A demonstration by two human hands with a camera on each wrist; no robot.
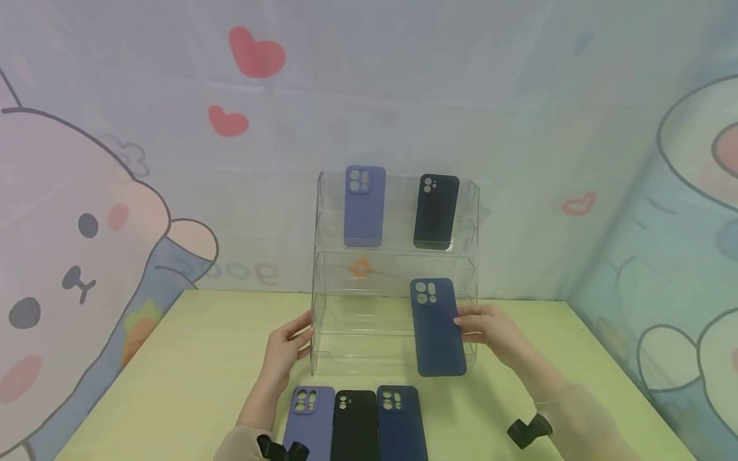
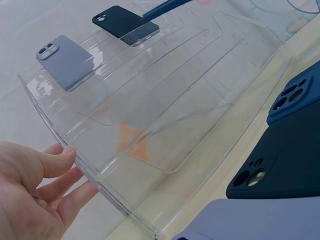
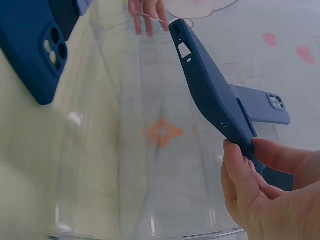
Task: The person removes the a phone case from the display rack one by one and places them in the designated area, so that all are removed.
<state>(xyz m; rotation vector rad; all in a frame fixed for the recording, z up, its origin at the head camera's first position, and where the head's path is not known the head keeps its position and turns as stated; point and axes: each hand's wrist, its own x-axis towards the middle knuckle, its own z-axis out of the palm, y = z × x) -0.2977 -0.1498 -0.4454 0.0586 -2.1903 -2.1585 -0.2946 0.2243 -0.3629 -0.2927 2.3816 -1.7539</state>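
My right hand [image 1: 490, 330] pinches a dark blue phone case [image 1: 439, 330] by its side edge, thumb against fingers, holding it upright in front of the lower right of a clear tiered display stand [image 1: 369, 346]. In the right wrist view the held phone case [image 3: 207, 85] shows its edge and a port cutout. My left hand [image 1: 286, 346] grips the stand's left side panel; the left wrist view shows the thumb [image 2: 62, 161] on the panel's edge. On the top tier lean a purple phone case [image 1: 364, 208] at left and a black phone case [image 1: 436, 211] at right.
Nearest me on the pale yellow table [image 1: 190, 371], three cases lie side by side: purple [image 1: 311, 422], black [image 1: 355, 426] and dark blue [image 1: 400, 422]. Behind the stand hangs a cartoon-printed cloth [image 1: 403, 83].
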